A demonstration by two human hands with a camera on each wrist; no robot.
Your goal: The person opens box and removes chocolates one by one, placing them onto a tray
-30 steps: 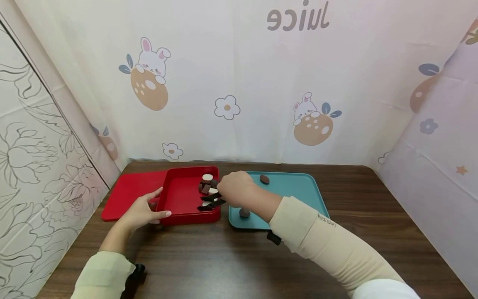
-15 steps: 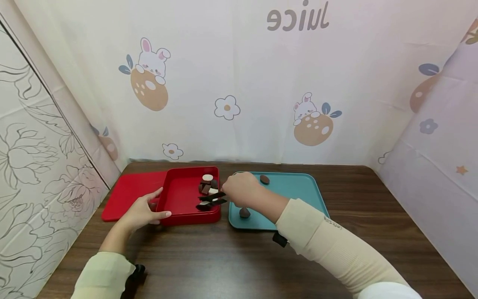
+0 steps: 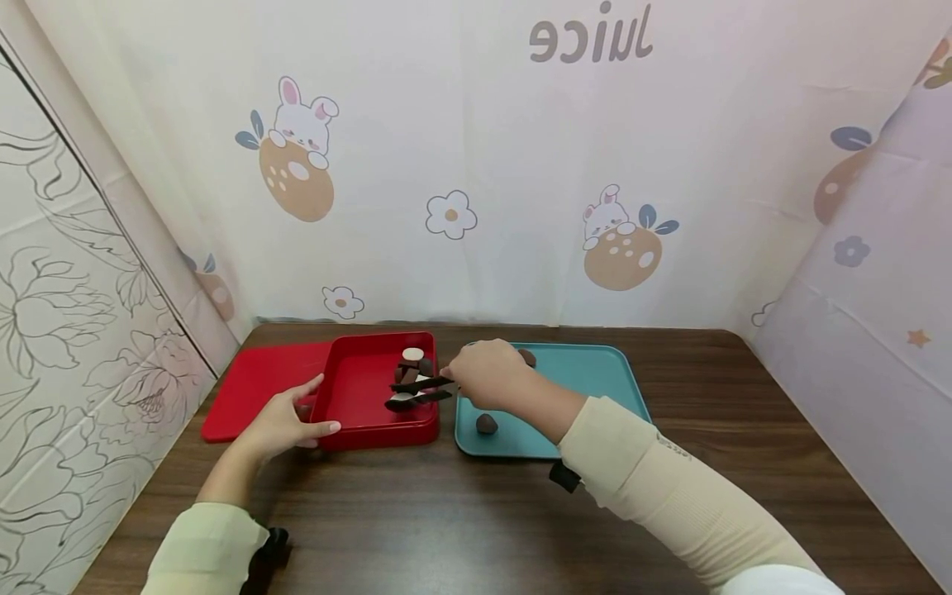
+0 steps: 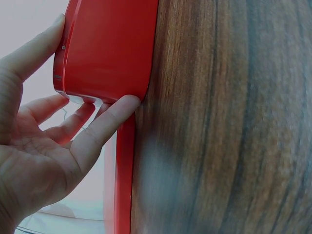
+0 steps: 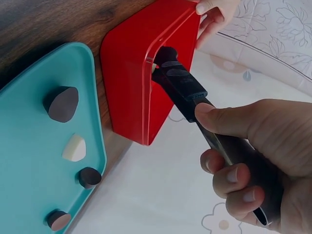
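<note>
My left hand [image 3: 286,420] rests at the left end of a red box [image 3: 372,438]. Its thumb and spread, fairly straight fingers touch the box's corner and side in the left wrist view. In my right hand [image 3: 487,376] is a pair of black tongs [image 5: 229,146], gripped around the handle with the thumb on top. The tongs reach over the box's right wall, their tips apart inside it. Several dark chocolates and a white round chocolate [image 3: 412,354] lie at the box's right side. Whether the tongs pinch a piece is unclear.
A teal tray [image 3: 587,372] stands right of the box. On it lie a dark chocolate [image 5: 62,104], a white chocolate [image 5: 74,147] and small round chocolates [image 5: 89,177]. A flat red board [image 3: 260,380] lies left of the box. Behind the wooden table [image 3: 416,521] hangs a patterned curtain [image 3: 521,165].
My right hand has drifted slightly right. The tongs' tips have shifted a little left and away from the box's front wall, and stand farther apart. My left hand stays in place.
</note>
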